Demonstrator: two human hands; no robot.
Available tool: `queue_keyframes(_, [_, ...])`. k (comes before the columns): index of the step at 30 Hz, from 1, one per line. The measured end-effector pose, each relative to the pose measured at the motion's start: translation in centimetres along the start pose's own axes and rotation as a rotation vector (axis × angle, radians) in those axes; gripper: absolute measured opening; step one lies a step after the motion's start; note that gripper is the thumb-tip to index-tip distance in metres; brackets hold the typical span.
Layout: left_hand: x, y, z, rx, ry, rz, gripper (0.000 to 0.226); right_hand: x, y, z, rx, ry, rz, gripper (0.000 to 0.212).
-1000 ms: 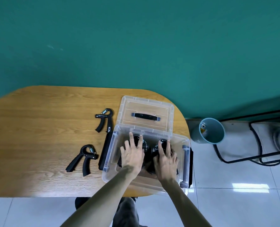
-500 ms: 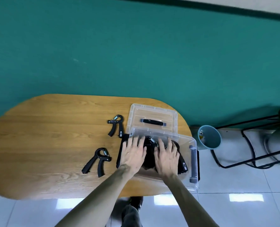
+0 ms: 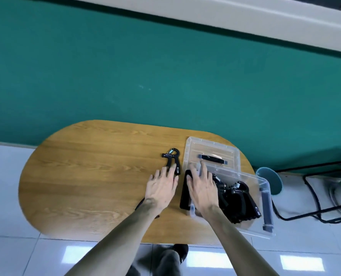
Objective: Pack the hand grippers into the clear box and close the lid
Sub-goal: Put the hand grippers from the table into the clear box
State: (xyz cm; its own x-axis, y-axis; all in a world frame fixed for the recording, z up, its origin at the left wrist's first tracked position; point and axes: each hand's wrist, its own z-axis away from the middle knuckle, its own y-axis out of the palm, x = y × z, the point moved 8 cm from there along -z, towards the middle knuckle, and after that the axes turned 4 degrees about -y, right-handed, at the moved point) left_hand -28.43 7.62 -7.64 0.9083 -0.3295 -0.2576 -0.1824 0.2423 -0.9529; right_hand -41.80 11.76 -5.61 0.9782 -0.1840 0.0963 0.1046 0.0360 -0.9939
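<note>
Hand grippers lie on both sides of the two hands. The left hand (image 3: 161,189) is spread flat over the table (image 3: 90,176), holding nothing, its fingertips touching the lower end of one black gripper (image 3: 171,161) lying loose there. The right hand (image 3: 201,188), also spread and empty, rests over the left rim of the clear box (image 3: 263,196). At least two grippers (image 3: 237,198) lie inside; the exact count is unclear. One lid (image 3: 211,154) lies behind the box.
</note>
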Motion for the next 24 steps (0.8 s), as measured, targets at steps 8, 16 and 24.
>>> queue_keyframes(8, [6.4,5.0,-0.3,0.179,-0.139,0.069,0.054,4.7,4.6,-4.8,0.122,-0.088,0.005,0.049])
queue_keyframes(16, [9.0,14.3,-2.4,0.369,-0.219,0.058,0.073,3.5,13.5,-12.2,0.35,-0.018,-0.039,0.052])
queue_keyframes(24, [9.1,22.1,-2.9,0.444,-0.165,0.06,0.093,2.4,21.7,-17.7,0.427,0.023,-0.022,0.061])
